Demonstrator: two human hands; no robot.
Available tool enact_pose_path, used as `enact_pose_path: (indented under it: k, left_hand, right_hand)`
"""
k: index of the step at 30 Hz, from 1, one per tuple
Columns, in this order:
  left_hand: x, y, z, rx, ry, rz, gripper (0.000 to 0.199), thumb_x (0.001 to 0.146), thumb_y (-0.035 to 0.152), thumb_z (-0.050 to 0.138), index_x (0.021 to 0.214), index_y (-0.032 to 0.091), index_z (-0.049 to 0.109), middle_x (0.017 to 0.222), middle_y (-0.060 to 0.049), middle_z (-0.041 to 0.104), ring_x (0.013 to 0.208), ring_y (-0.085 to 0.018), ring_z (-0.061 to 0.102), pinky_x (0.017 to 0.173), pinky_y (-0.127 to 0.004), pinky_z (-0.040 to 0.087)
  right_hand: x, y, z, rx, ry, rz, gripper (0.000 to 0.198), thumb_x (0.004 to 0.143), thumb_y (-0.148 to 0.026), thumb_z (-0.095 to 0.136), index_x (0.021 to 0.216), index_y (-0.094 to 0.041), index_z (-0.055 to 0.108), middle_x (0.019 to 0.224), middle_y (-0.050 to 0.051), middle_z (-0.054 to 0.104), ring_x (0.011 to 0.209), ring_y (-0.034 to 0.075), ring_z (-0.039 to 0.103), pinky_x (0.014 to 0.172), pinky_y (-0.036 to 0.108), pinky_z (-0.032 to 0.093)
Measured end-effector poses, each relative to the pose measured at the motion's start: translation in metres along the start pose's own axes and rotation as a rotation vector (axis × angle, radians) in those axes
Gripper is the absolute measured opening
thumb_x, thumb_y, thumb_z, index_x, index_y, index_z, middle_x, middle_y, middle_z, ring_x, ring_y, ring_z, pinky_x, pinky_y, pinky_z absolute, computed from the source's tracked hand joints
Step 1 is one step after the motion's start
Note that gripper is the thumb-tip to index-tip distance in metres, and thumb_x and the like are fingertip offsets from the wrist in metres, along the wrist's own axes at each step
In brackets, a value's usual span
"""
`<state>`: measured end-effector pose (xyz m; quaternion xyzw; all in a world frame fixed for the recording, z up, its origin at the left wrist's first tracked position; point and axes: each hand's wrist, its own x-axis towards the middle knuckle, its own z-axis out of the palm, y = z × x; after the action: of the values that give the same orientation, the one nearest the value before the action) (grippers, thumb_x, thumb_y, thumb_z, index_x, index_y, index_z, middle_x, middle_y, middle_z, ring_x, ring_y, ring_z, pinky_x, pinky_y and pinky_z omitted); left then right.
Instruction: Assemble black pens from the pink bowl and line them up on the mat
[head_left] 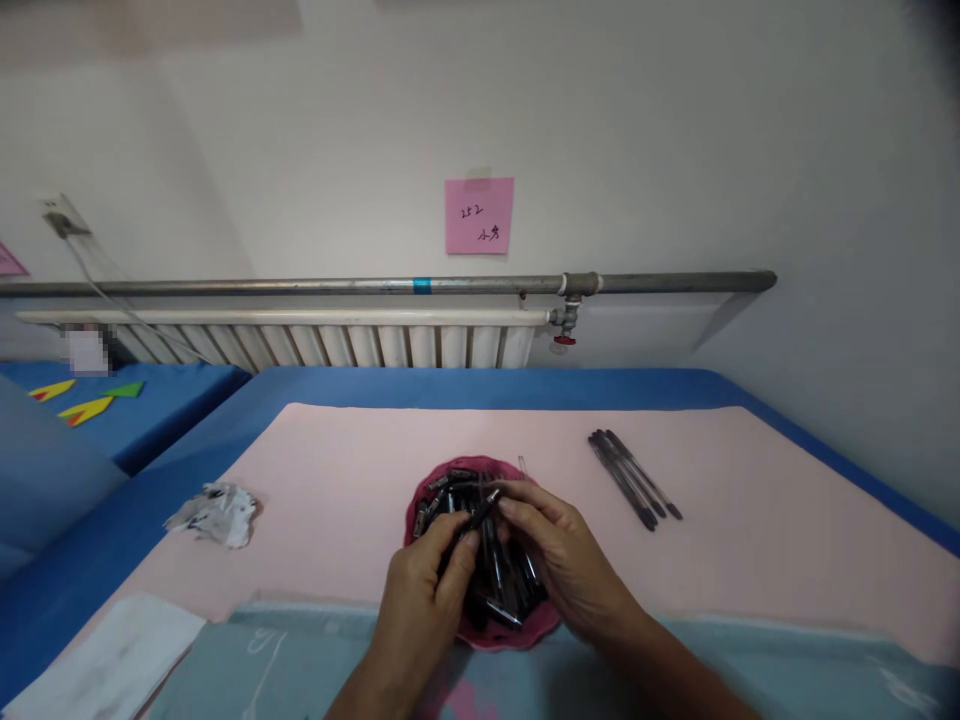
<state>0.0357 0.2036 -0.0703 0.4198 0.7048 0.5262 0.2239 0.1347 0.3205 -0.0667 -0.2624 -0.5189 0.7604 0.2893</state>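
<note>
Over a round dark-pink basket (551, 632) full of black pen parts (499, 575), both my hands work close together. My left hand (427, 570) is closed, pinching a short black pen piece (486, 507) between thumb and index finger. The fingers of my right hand (559, 550) are curled together at the upper end of that piece. A thin clear tip (523, 465) sticks up just behind the right fingers; whether they hold it is hidden. Several dark pens (634, 480) lie side by side on the pink surface to the right.
Crumpled paper (217, 515) lies on the pink tabletop (330, 470) at left, with a white sheet (109, 660) nearer. Grey-green cloth (300, 660) runs along the front edge. Behind the blue table border stand a radiator (360, 345) and a pipe (315, 287).
</note>
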Motion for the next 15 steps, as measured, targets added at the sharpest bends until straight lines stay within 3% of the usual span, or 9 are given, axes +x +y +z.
enact_pose_path:
  k: [6, 15]
  left_hand:
    - [-0.0005, -0.0003, 0.0031, 0.009, -0.028, 0.007, 0.028, 0.087, 0.033, 0.047, 0.105, 0.022, 0.065, 0.098, -0.004, 0.071, 0.087, -0.018, 0.064, 0.076, -0.027, 0.048]
    - [-0.0008, -0.0012, 0.0020, 0.000, -0.036, -0.007, 0.027, 0.087, 0.033, 0.046, 0.104, 0.022, 0.065, 0.097, -0.002, 0.070, 0.086, -0.017, 0.064, 0.075, -0.026, 0.049]
  right_hand:
    - [0.0011, 0.0033, 0.0006, 0.052, 0.028, 0.030, 0.019, 0.065, -0.033, 0.074, 0.074, -0.019, 0.065, 0.055, -0.004, 0.052, 0.055, 0.010, 0.045, 0.058, 0.025, 0.036]
    - [-0.0002, 0.0037, 0.0004, 0.058, -0.009, 0.046, 0.023, 0.064, -0.035, 0.073, 0.080, -0.018, 0.067, 0.058, -0.003, 0.054, 0.057, 0.011, 0.046, 0.058, 0.025, 0.035]
